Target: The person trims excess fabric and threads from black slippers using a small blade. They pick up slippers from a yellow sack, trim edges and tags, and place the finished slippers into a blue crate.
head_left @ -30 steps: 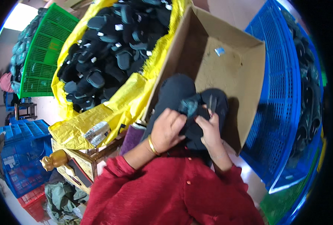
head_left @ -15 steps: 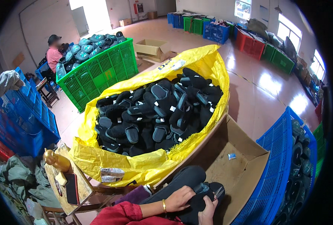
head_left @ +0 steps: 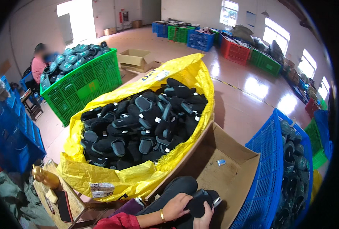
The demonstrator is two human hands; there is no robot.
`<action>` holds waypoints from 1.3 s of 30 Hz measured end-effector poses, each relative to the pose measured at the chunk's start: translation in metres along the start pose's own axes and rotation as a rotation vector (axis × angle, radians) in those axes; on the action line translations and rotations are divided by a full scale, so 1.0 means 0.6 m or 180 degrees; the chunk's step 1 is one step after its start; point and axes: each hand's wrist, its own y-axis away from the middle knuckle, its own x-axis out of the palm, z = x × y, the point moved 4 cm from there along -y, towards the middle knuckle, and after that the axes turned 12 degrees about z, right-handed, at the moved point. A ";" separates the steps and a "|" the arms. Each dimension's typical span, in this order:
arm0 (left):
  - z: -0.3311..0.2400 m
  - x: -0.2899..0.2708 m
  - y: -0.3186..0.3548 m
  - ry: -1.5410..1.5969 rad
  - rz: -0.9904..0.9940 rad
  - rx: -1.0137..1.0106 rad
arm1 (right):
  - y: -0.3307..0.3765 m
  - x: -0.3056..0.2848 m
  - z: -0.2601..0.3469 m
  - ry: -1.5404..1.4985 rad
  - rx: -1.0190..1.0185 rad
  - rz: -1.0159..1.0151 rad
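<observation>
Low in the picture, over my lap, both hands grip a black slipper (head_left: 198,205) with a dark grey sole. My left hand (head_left: 176,207), a gold bracelet on its wrist, has its fingers curled on the slipper's left side. The right hand (head_left: 204,218) holds it from the lower right, thumb up against the black fabric. Just beyond, a dark piece with a pale strip (head_left: 216,201) lies close against it; whether this is a second slipper I cannot tell. In front of me a large yellow sack (head_left: 112,176) gapes around a heap of black slippers (head_left: 143,105).
An open cardboard box (head_left: 230,152) with a small blue packet (head_left: 221,162) adjoins the sack. At right stands a blue crate (head_left: 259,183) of footwear, at left a wooden stool (head_left: 76,206) with a phone (head_left: 64,206) and gold bottle (head_left: 45,177). Beyond a green crate (head_left: 81,89) sits a person (head_left: 38,66).
The view has turned slightly right, so the surroundings sit further left. In my hands the slipper has tilted, showing more of its rounded black fabric; both hands still grip it.
</observation>
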 end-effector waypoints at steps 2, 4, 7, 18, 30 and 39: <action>0.004 -0.007 0.013 -0.0014 -0.0077 -0.0078 | 0.005 -0.015 -0.007 0.0201 -0.0206 -0.0108; 0.005 -0.001 0.031 0.0008 0.0062 -0.0257 | 0.019 -0.007 0.001 0.0541 -0.0313 -0.0109; 0.000 0.001 0.034 -0.0078 0.0383 -0.0223 | 0.005 -0.057 0.013 0.1982 0.0243 0.0466; 0.017 -0.014 0.030 0.0003 0.0293 0.0074 | 0.021 0.018 0.067 0.1891 0.2011 0.1387; -0.031 -0.015 0.032 0.0231 -0.0293 -0.0862 | -0.002 0.036 0.007 0.2489 0.0014 0.0866; -0.173 0.043 0.066 0.1350 0.1138 0.2186 | 0.006 0.051 -0.042 0.0832 0.0099 0.0753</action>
